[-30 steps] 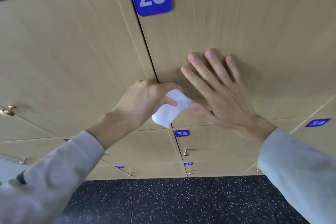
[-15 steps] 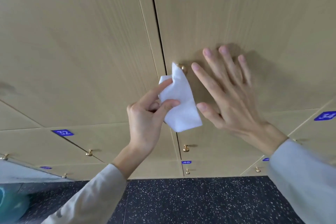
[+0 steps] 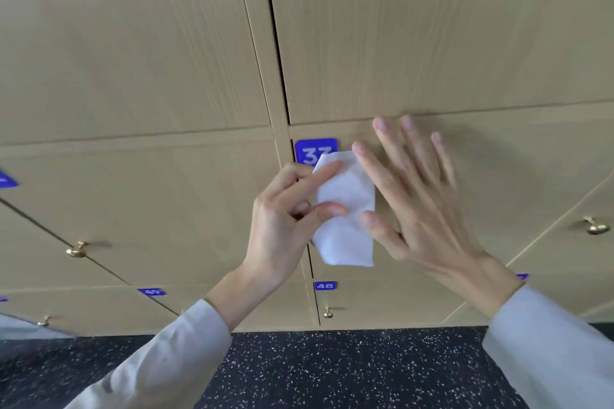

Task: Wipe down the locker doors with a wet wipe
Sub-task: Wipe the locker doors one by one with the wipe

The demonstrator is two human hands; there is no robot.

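Head view looks down a wall of pale wood locker doors (image 3: 432, 26) toward a dark speckled floor (image 3: 332, 372) along the bottom of the frame. At centre, the left hand (image 3: 282, 226) pinches a white wet wipe (image 3: 345, 209) between its thumb and curled fingers, with the index finger laid along the wipe's upper edge. The wipe hangs in front of the door just below a blue number plate (image 3: 314, 151), covering the plate's lower right corner; whether it touches the door cannot be told. Right of centre, the right hand (image 3: 418, 206) is spread with straight fingers apart, its thumb tip at the wipe's right edge and holding nothing. Small brass knobs (image 3: 77, 251) stud the lower doors, and a plate reading 48 (image 3: 325, 285) sits lower centre. Light grey sleeves (image 3: 548, 352) cover both forearms.
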